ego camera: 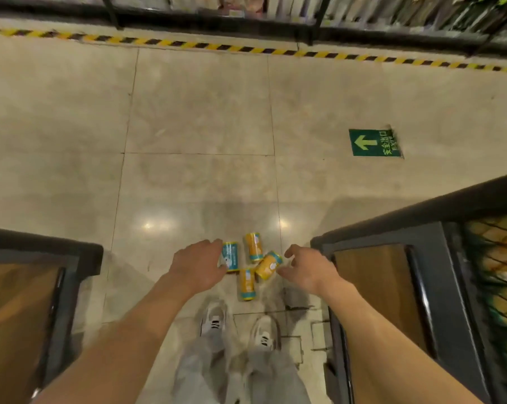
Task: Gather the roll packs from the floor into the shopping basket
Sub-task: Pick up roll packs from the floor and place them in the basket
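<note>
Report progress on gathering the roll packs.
Done: nothing visible; no basket in view. In hand: left hand touches the blue roll pack; right hand open beside the tilted yellow roll pack. Left: all four packs lie on the floor.

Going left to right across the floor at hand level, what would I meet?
Left display stand → left hand → blue roll pack → tilted orange roll pack → right hand → right display stand.
</note>
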{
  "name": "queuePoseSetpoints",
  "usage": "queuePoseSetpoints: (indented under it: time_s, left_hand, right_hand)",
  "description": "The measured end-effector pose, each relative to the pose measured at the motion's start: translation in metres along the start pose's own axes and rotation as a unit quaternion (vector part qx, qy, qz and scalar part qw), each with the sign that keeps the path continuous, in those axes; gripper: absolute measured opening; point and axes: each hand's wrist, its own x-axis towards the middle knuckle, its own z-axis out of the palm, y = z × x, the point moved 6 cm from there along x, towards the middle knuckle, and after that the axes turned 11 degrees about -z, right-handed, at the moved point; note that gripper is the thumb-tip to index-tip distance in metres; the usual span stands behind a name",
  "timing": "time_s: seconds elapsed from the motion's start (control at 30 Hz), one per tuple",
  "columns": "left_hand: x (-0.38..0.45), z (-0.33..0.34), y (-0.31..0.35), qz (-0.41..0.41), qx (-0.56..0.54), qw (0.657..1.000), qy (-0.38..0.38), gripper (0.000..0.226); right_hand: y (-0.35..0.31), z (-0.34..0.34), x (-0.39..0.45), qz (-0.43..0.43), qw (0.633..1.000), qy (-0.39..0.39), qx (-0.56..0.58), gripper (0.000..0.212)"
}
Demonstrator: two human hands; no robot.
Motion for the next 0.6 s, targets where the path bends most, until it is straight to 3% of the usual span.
queuePoseSetpoints:
  time_s: [0.4,0.6]
  left_hand:
    - [0.274,0.235,-0.025,-0.061,-0.016,0.998,-0.018,0.053]
    - [0.356,0.348,-0.053,-0.182,-0.179,0.967,-0.018,0.080]
  right_hand:
    - [0.120,0.185,0.298,0.021,0.999,0.001,0.043,0.052]
    - [0.171,0.259,0.394,0.053,0.993,0.055,0.089,0.066]
